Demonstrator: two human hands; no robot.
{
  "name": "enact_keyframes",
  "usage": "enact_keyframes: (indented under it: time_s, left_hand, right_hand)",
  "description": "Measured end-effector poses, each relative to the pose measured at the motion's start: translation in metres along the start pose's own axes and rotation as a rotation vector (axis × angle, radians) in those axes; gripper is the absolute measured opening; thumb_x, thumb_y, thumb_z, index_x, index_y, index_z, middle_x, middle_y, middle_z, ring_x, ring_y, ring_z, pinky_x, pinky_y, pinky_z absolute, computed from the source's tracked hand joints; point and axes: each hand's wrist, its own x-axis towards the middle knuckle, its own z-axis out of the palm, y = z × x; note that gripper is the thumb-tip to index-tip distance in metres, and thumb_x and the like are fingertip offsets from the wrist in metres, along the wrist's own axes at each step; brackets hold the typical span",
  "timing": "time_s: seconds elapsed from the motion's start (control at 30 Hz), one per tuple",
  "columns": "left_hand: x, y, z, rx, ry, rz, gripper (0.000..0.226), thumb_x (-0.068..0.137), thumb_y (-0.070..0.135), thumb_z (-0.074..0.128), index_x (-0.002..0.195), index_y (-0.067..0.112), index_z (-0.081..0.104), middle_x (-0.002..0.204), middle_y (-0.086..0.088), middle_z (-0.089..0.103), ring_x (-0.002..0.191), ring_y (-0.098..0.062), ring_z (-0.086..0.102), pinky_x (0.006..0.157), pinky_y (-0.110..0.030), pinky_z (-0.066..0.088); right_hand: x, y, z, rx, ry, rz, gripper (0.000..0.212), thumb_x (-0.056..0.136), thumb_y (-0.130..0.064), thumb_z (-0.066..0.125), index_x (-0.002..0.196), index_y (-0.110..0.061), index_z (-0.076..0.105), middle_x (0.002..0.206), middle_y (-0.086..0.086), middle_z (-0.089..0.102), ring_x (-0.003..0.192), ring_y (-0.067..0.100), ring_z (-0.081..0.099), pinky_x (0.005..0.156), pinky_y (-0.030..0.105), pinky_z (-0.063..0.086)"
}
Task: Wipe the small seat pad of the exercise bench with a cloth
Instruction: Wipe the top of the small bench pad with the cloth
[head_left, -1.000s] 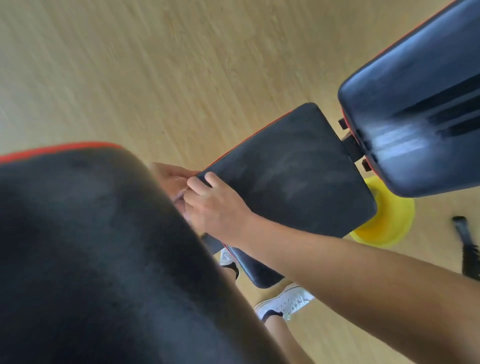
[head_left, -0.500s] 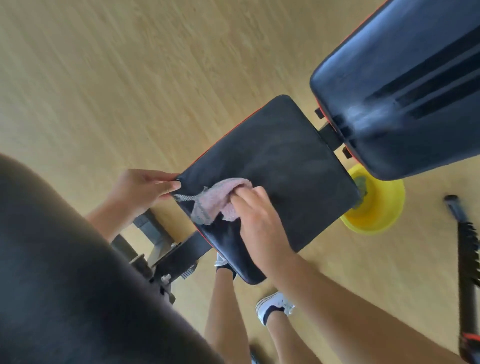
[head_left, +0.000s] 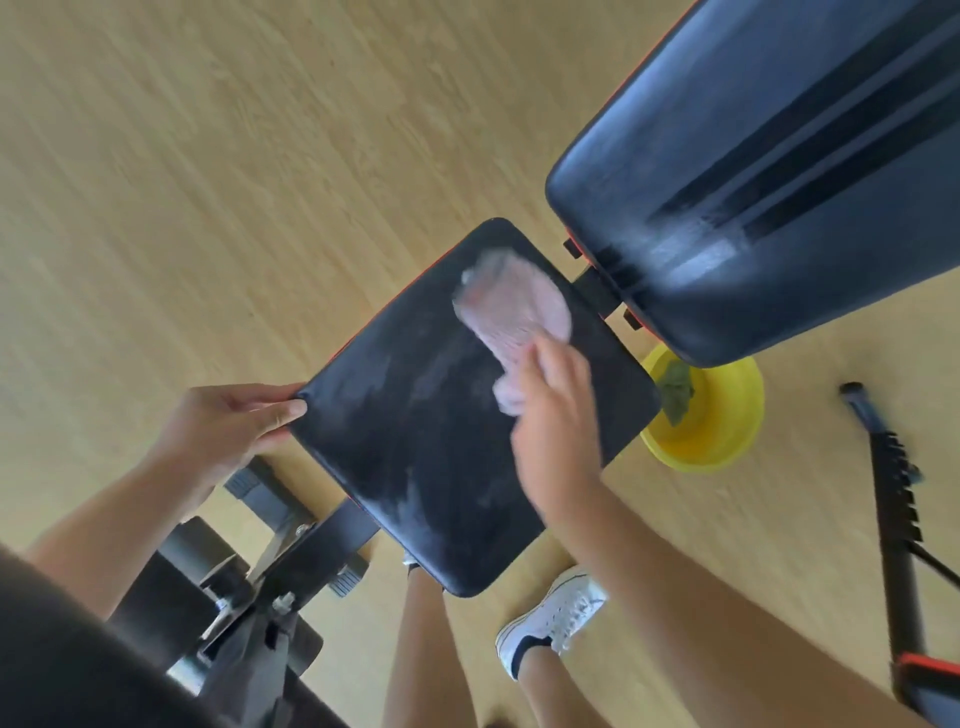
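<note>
The small black seat pad (head_left: 415, 426) of the exercise bench fills the middle of the view, with pale wet streaks on its surface. My right hand (head_left: 558, 415) presses a pale pink cloth (head_left: 511, 306) flat on the far corner of the pad, close to the backrest. The cloth is blurred by motion. My left hand (head_left: 228, 431) grips the pad's left corner, thumb on top and fingers along the edge.
The large dark backrest pad (head_left: 779, 171) rises at the upper right. A yellow bowl (head_left: 722, 426) with a green rag (head_left: 675, 389) stands on the wooden floor under it. A black bar (head_left: 893, 493) lies at the right. The bench frame (head_left: 291, 561) and my feet are below.
My right hand has swept the cloth from the pad's near left corner to its far corner by the backrest. My left hand keeps its hold on the left corner.
</note>
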Motion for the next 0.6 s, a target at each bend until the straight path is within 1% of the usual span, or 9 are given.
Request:
enact_keyframes:
  time_s: [0.07, 0.13, 0.2, 0.23, 0.3, 0.37, 0.47, 0.5, 0.6]
  left_hand:
    - [0.001, -0.001, -0.001, 0.023, 0.005, 0.003, 0.018, 0.083, 0.009, 0.078, 0.096, 0.021, 0.08, 0.091, -0.001, 0.081, 0.089, -0.015, 0.078, 0.079, -0.021, 0.06]
    - [0.002, -0.002, -0.002, 0.047, 0.002, -0.012, 0.019, 0.082, 0.012, 0.079, 0.098, 0.022, 0.081, 0.094, -0.002, 0.081, 0.089, -0.02, 0.078, 0.088, -0.032, 0.058]
    - [0.004, -0.003, -0.004, 0.053, -0.008, -0.02, 0.02, 0.081, 0.013, 0.08, 0.099, 0.021, 0.081, 0.096, -0.004, 0.081, 0.09, -0.023, 0.078, 0.095, -0.038, 0.054]
    - [0.004, -0.003, -0.004, 0.05, -0.015, -0.02, 0.021, 0.081, 0.012, 0.08, 0.1, 0.02, 0.081, 0.096, -0.004, 0.081, 0.091, -0.023, 0.078, 0.096, -0.038, 0.053]
    - [0.002, -0.001, -0.004, 0.037, -0.016, -0.017, 0.022, 0.081, 0.009, 0.079, 0.102, 0.018, 0.08, 0.096, -0.007, 0.081, 0.093, -0.023, 0.077, 0.097, -0.037, 0.053]
    - [0.0, -0.002, -0.002, 0.02, -0.004, -0.012, 0.022, 0.082, 0.009, 0.079, 0.102, 0.017, 0.08, 0.096, -0.008, 0.081, 0.094, -0.023, 0.077, 0.096, -0.038, 0.054]
    - [-0.002, -0.003, -0.001, 0.007, 0.01, -0.028, 0.021, 0.083, 0.007, 0.077, 0.101, 0.017, 0.08, 0.096, -0.008, 0.081, 0.095, -0.021, 0.077, 0.094, -0.036, 0.055]
    - [-0.002, 0.0, -0.001, 0.0, -0.003, -0.049, 0.023, 0.083, 0.006, 0.076, 0.103, 0.015, 0.079, 0.097, -0.009, 0.081, 0.095, -0.022, 0.077, 0.094, -0.036, 0.055]
    - [-0.001, 0.018, -0.007, 0.0, -0.117, -0.134, 0.039, 0.073, 0.008, 0.079, 0.111, 0.007, 0.075, 0.108, -0.014, 0.078, 0.1, -0.028, 0.075, 0.088, -0.034, 0.06]
  right_hand:
    - [-0.009, -0.044, 0.013, 0.049, -0.051, -0.07, 0.051, 0.078, 0.015, 0.047, 0.124, 0.003, 0.064, 0.12, 0.014, 0.06, 0.111, 0.033, 0.052, 0.096, 0.041, 0.049]
    - [-0.051, -0.054, 0.015, -0.137, -0.188, -0.355, 0.042, 0.086, 0.009, 0.04, 0.118, -0.003, 0.064, 0.109, 0.011, 0.055, 0.105, 0.034, 0.05, 0.097, 0.044, 0.048]
    - [-0.096, -0.021, 0.009, -0.209, -0.293, -0.574, 0.037, 0.087, 0.003, 0.042, 0.114, -0.007, 0.065, 0.108, 0.009, 0.059, 0.106, 0.033, 0.051, 0.106, 0.045, 0.043]
    - [-0.109, 0.004, 0.003, -0.187, -0.248, -0.593, 0.034, 0.086, 0.0, 0.051, 0.114, -0.008, 0.067, 0.108, 0.008, 0.066, 0.107, 0.032, 0.054, 0.107, 0.045, 0.043]
    - [-0.104, 0.05, -0.015, -0.207, -0.111, -0.466, 0.039, 0.085, 0.001, 0.062, 0.122, -0.011, 0.067, 0.112, 0.007, 0.072, 0.11, 0.032, 0.055, 0.106, 0.048, 0.044]
    - [-0.065, 0.068, -0.025, -0.229, -0.041, -0.188, 0.056, 0.077, 0.013, 0.065, 0.129, -0.009, 0.062, 0.126, 0.01, 0.066, 0.118, 0.035, 0.053, 0.11, 0.05, 0.042]
    - [0.008, 0.007, -0.014, -0.074, 0.069, 0.116, 0.048, 0.081, 0.008, 0.056, 0.126, -0.004, 0.066, 0.129, 0.011, 0.063, 0.111, 0.034, 0.055, 0.098, 0.045, 0.048]
    - [0.018, -0.021, -0.001, -0.032, 0.065, 0.07, 0.045, 0.082, 0.007, 0.053, 0.125, -0.002, 0.066, 0.126, 0.011, 0.063, 0.106, 0.033, 0.055, 0.095, 0.042, 0.048]
    - [-0.018, -0.09, 0.033, -0.025, -0.138, -0.271, 0.047, 0.089, 0.004, 0.035, 0.125, -0.001, 0.064, 0.123, 0.013, 0.059, 0.107, 0.035, 0.053, 0.105, 0.043, 0.043]
